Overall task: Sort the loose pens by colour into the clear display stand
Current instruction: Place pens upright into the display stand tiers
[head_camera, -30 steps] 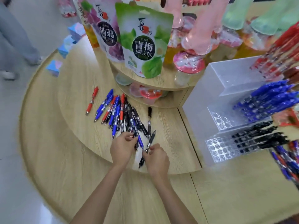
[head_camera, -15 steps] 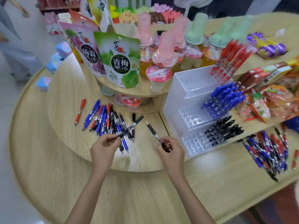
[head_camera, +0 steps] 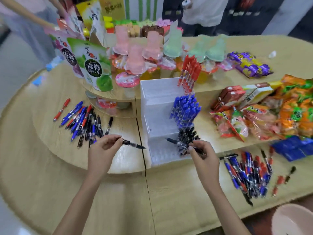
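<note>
A clear stepped display stand (head_camera: 157,106) stands at the table's middle. Red pens (head_camera: 188,72) fill its top tier, blue pens (head_camera: 185,110) the middle tier, black pens (head_camera: 187,134) the bottom tier. My left hand (head_camera: 103,146) grips a black pen (head_camera: 133,144) that points right toward the stand's lowest step. My right hand (head_camera: 202,156) holds another black pen (head_camera: 177,143) over the bottom tier, beside the black pens there. Loose mixed pens (head_camera: 83,121) lie to the left, and a second mixed pile (head_camera: 249,170) lies to the right.
Snack pouches (head_camera: 94,68) and jelly cups (head_camera: 135,61) stand on a raised round shelf behind the stand. Packaged snacks (head_camera: 279,107) crowd the right side. A blue packet (head_camera: 294,147) lies near the right pile. People stand beyond the table's far edge.
The view swung right. Both hands, each carrying a black pen, moved from the left pile toward the stand; the right hand now reaches the bottom tier.
</note>
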